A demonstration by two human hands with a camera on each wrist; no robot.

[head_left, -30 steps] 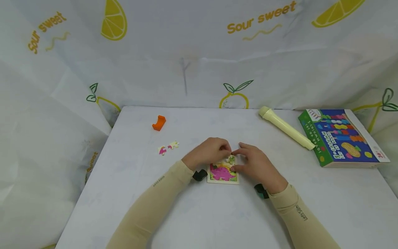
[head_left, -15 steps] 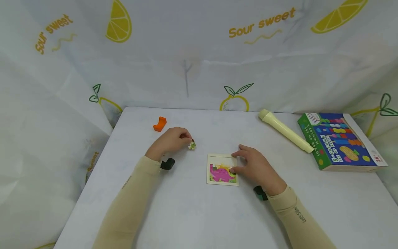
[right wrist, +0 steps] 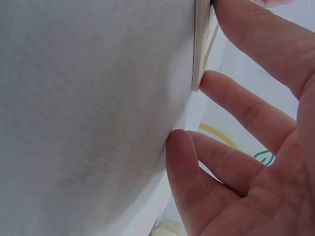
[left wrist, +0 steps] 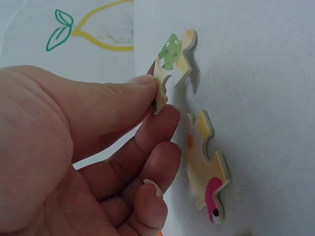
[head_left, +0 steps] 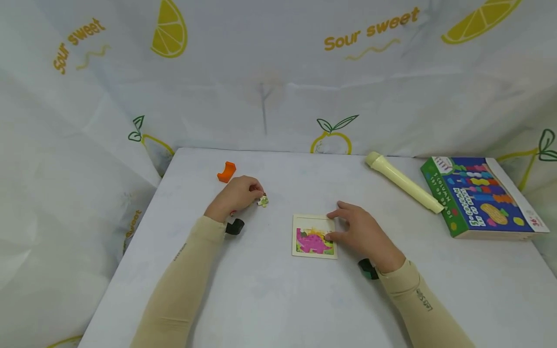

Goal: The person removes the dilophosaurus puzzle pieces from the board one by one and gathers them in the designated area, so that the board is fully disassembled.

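"What's happening?"
"Right of centre, the right hand [head_left: 367, 234] is resting loosely spread fingers; left of centre, the left hand [head_left: 237, 195] is pinching."
"Why?"
"Likely steadying the puzzle board [head_left: 311, 222], just below centre, and controlling a puzzle piece [left wrist: 172, 61], respectively."

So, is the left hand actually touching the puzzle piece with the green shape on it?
Touching. The left wrist view shows it plainly: the left hand pinches one end of the puzzle piece in its fingers.
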